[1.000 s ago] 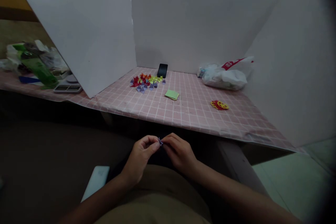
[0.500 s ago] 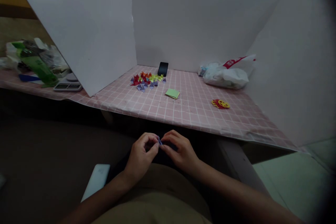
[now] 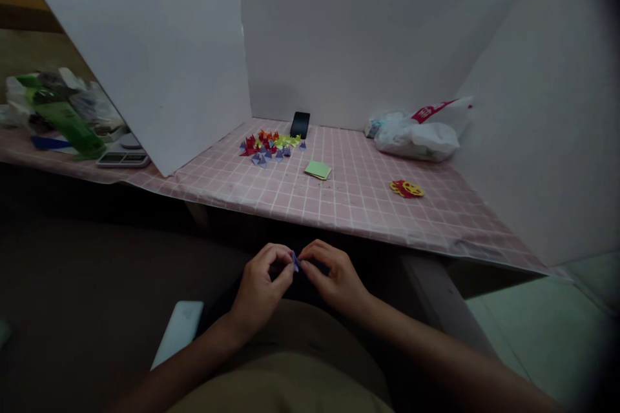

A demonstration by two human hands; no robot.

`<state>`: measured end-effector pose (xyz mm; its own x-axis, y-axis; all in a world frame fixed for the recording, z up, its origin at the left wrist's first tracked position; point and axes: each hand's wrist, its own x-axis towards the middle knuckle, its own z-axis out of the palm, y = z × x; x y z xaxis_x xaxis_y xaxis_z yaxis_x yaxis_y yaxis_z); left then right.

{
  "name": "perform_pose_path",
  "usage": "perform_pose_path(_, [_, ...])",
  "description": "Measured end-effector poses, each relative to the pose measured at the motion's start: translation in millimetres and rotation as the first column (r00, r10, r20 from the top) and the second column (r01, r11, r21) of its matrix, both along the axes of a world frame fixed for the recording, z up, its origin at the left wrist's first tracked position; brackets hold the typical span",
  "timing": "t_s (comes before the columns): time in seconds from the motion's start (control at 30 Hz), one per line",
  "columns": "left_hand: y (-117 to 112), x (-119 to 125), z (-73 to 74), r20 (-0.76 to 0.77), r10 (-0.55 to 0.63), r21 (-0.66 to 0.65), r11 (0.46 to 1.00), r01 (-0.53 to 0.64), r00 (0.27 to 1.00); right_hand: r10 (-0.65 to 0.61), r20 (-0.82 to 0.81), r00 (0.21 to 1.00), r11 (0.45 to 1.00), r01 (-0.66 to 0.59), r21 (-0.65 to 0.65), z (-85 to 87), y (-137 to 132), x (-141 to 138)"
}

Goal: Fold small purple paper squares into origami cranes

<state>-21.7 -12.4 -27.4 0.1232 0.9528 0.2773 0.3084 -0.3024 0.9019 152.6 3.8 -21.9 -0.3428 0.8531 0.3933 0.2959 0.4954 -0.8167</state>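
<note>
A small purple origami piece (image 3: 295,262) sits between my two hands, below the table's front edge and above my lap. My left hand (image 3: 264,281) pinches its left side between thumb and fingers. From the right, the thumb and fingertips of my right hand (image 3: 334,274) close on its other side. Fingertips hide part of the folded paper. On the table, a cluster of small origami cranes (image 3: 268,147) in red, orange, yellow and purple stands left of centre. A small stack of green and yellow paper squares (image 3: 318,170) lies to the right of them.
Behind the cranes lies a black phone (image 3: 300,124). A white plastic bag (image 3: 416,139) and red and yellow cut-out shapes (image 3: 407,189) are at the right. White panels (image 3: 349,32) enclose the table. A green bottle (image 3: 65,122), a scale (image 3: 123,159) and a white power bank (image 3: 178,333) are leftward.
My right fingertips have shifted slightly to the right, and more of the purple paper shows between the hands. My left hand keeps its pinch. The view has tilted very slightly.
</note>
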Motion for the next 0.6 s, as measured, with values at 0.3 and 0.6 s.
perform_pose_path(0.3, [0.9, 1.6, 1.1, 0.125, -0.022, -0.134, 0.99, 0.039, 0.992, -0.01, 0.002, 1.0, 0.997, 0.01, -0.077, -3.4, 5.5, 0.9])
perform_pose_path(0.6, [3.5, 1.6, 3.0, 0.267, -0.018, -0.292, 0.951, 0.099, 0.964, -0.063, 0.072, 0.995, 0.997, 0.066, -0.05, -3.1, 3.1, 0.2])
